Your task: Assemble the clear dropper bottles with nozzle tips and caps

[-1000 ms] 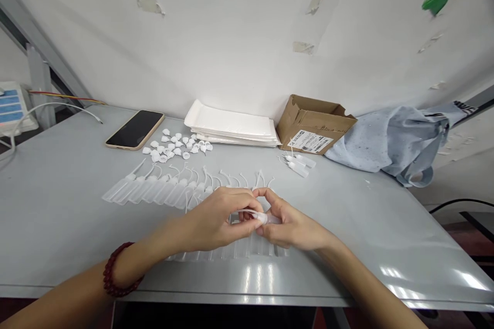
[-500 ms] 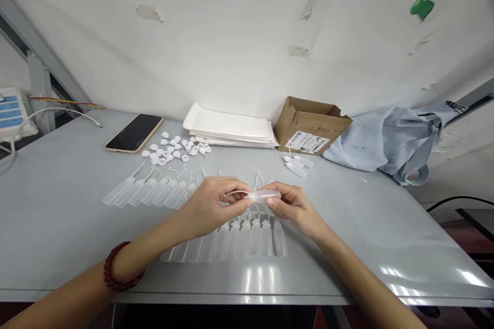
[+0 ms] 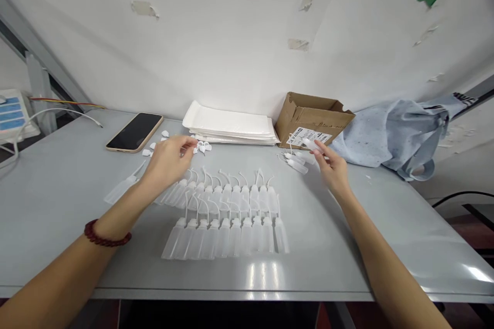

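Observation:
My left hand (image 3: 172,157) is over the pile of small white caps (image 3: 203,147), thumb and forefinger pinched together; what is between them, if anything, is hidden. My right hand (image 3: 332,165) holds a small translucent plastic bottle (image 3: 310,144) between its fingertips in front of the cardboard box. Just below it lie several more small bottles (image 3: 296,165) with thin tips. Two rows of clear squeeze bottles with thin curved tubes lie mid-table: a front row (image 3: 224,239) and a back row (image 3: 235,196), the latter partly behind my left forearm.
A phone (image 3: 135,132) lies at the back left. White padded envelopes (image 3: 231,126) are stacked against the wall beside the open cardboard box (image 3: 312,115). Light blue cloth (image 3: 389,133) lies at the right. A white cable (image 3: 57,109) runs over the left corner.
My hands have moved apart from the bottle they held together at the centre. The left went back-left to the caps, the right back-right to the loose bottles. The front row is now uncovered.

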A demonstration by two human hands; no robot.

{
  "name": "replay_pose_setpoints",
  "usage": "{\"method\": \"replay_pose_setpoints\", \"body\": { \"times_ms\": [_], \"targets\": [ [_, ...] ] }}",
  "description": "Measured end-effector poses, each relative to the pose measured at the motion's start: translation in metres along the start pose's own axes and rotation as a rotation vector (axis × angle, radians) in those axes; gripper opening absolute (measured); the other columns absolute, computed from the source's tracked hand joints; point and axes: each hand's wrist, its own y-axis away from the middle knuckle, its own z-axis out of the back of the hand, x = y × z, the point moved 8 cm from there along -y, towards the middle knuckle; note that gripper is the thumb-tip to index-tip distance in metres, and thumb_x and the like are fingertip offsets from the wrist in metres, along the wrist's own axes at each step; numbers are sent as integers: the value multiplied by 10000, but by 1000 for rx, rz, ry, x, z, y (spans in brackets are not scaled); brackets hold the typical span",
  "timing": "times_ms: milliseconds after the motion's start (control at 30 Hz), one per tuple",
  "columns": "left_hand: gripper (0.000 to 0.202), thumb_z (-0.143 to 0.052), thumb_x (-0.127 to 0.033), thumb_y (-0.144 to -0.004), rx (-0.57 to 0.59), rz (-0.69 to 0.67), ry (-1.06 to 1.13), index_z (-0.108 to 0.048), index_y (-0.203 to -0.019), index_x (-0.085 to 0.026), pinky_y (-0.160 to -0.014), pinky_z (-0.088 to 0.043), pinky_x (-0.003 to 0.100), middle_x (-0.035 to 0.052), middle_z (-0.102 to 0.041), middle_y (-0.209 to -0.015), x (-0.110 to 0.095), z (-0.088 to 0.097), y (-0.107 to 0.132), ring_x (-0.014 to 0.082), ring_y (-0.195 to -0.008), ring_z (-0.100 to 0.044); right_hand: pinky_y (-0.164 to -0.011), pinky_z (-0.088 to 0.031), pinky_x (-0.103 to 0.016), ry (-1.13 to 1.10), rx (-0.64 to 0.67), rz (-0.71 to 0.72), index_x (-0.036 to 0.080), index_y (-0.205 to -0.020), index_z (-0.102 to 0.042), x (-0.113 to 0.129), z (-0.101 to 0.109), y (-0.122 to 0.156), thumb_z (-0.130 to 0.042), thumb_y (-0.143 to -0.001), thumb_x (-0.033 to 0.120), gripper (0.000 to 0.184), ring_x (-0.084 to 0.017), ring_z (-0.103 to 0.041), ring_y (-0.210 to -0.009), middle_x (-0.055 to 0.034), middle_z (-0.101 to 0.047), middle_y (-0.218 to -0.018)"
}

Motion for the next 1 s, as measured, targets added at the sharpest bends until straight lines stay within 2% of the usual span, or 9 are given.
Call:
{"method": "replay_pose_setpoints", "body": {
  "times_ms": [133,200,300,467,533,633,800,900,1000],
  "targets": [
    [322,-408,-163,-791,36,-110,-124,-670,-965,-96,-896,-444,459,142,-676,-1018,5,-7,-8,294,-954,-589,-846,-425,-474,79,-37,48,130,-1150,-659,-20,-7,-8,-458,-867,393,435,-284,-565,-922,-154,-683,-983],
    [358,-393,-110,-779,92,-232,-159,-669,-1006,-96,-948,-417,452,140,-651,-1098,1,-18,-8,297,-1065,-531,-903,-403,-481,100,-55,66,122,-1132,-670,-20,-9,-9,-460,-862,341,407,-292,-550,-994,-171,-666,-1076],
    [432,-381,-44,-743,170,-378,-203,-655,-1071,-107,-976,-405,448,122,-600,-1203,-2,-34,-6,293,-1153,-445,-933,-393,-482,123,-93,77,142,-1125,-676,-14,-6,-9,-443,-861,282,379,-294,-522,-1076,-166,-632,-1173],
    [512,-379,1,-693,206,-415,-230,-640,-1120,-107,-987,-401,434,113,-594,-1204,7,-46,-6,286,-1160,-418,-913,-426,-457,141,-89,117,200,-1063,-698,17,3,-1,-464,-854,256,319,-272,-569,-1019,-111,-675,-1081],
    [523,-382,1,-684,210,-423,-240,-644,-1116,-136,-978,-406,439,98,-598,-1195,9,-48,-7,279,-1146,-432,-865,-457,-427,136,15,161,195,-982,-718,39,1,6,-497,-846,267,269,-263,-604,-952,-100,-693,-1002],
    [501,-387,-5,-686,218,-437,-262,-659,-1078,-159,-955,-416,441,84,-609,-1171,11,-51,-9,272,-1099,-465,-735,-498,-353,71,291,144,195,-919,-711,67,-9,23,-529,-851,292,217,-223,-640,-807,-63,-707,-856],
    [420,-402,-26,-669,237,-446,-316,-687,-963,-122,-910,-421,458,129,-651,-996,16,-55,-12,291,-986,-518,-637,-477,-290,7,649,74,211,-920,-690,96,-25,54,-515,-882,317,207,-176,-631,-749,-28,-708,-864],
    [388,-409,-44,-654,244,-448,-334,-695,-899,-135,-885,-425,459,133,-655,-918,19,-56,-14,295,-929,-543,-627,-478,-296,-45,734,71,214,-967,-670,101,-33,63,-538,-875,349,211,-178,-619,-753,-35,-688,-872],
    [350,-412,-75,-684,244,-454,-335,-698,-870,-154,-879,-426,454,131,-656,-896,20,-56,-15,298,-919,-553,-747,-494,-352,-90,776,111,236,-1049,-636,104,-39,69,-602,-839,380,256,-213,-605,-903,-53,-652,-1020]
  ]
}}
